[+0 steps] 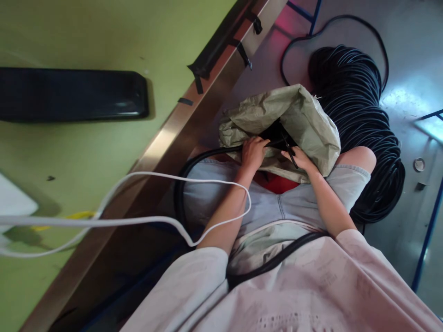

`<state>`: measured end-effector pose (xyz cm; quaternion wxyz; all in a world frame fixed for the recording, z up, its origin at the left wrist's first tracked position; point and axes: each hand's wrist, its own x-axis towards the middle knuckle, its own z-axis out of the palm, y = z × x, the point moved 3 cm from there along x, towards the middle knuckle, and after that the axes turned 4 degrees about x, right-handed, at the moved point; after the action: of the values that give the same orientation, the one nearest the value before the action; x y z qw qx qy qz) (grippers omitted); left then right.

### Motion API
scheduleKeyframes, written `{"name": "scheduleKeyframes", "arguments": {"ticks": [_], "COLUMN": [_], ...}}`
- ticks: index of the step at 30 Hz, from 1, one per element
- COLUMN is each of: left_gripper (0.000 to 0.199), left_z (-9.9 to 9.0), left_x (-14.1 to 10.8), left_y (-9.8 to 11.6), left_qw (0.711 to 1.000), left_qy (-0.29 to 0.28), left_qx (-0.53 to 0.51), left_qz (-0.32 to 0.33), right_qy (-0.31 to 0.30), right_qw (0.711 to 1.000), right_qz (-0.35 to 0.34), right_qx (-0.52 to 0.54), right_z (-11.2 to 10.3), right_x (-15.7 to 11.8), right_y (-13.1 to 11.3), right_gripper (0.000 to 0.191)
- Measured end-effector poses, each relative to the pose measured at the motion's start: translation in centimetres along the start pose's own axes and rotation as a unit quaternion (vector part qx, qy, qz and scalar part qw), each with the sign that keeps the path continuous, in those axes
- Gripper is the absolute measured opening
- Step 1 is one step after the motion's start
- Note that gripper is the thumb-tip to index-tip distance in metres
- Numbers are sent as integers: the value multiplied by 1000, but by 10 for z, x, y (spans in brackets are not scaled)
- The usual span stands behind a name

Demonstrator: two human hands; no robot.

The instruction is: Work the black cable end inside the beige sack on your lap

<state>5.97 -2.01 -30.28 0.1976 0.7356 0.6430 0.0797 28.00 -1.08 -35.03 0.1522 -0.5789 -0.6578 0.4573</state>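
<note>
A beige woven sack (311,122) lies open between my knees, its inside dark. My left hand (254,151) is closed around a thick black cable (211,151) at the sack's mouth. That cable curves away to the left and down beside my thigh. My right hand (301,159), just inside the sack's right edge, grips a slim black tool (290,153) that points up into the sack. Its working end blends into the dark, so its kind is unclear. The hands are a short way apart, and something red (278,182) shows below the sack.
To the right on the floor lies a large coil of black cable (360,110). The green-topped table (166,41) has a metal edge along my left, with a long black object (76,94) on it. A white cord (155,221) loops over my left forearm. Blue metal legs (429,230) stand at right.
</note>
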Motion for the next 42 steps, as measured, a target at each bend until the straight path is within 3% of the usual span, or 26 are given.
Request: {"name": "scheduleKeyframes", "arguments": {"ticks": [7, 17, 24, 29, 32, 42], "left_gripper": [35, 39, 36, 27, 24, 21], "left_z": [-6, -7, -4, -8, -9, -5], "left_x": [-2, 0, 0, -2, -1, 1], "left_y": [3, 4, 3, 4, 3, -1], "left_qw": [999, 999, 999, 997, 994, 990], "left_qy": [35, 35, 28, 47, 65, 87], "left_qx": [-40, -1, -1, -47, -72, -93], "left_qz": [-1, -28, -32, -39, -55, -64], "right_qy": [18, -18, 37, 61, 39, -36], "right_qw": [998, 998, 995, 998, 999, 999], "right_qz": [68, -2, 70, 23, -8, 20], "right_qx": [-6, 63, 64, 17, -10, -24], "right_z": [-13, -11, -20, -18, -13, -9], "right_x": [-6, -6, -9, -6, -3, -8], "right_y": [-4, -10, -13, -14, -12, -12], "right_gripper": [58, 59, 57, 54, 53, 56]}}
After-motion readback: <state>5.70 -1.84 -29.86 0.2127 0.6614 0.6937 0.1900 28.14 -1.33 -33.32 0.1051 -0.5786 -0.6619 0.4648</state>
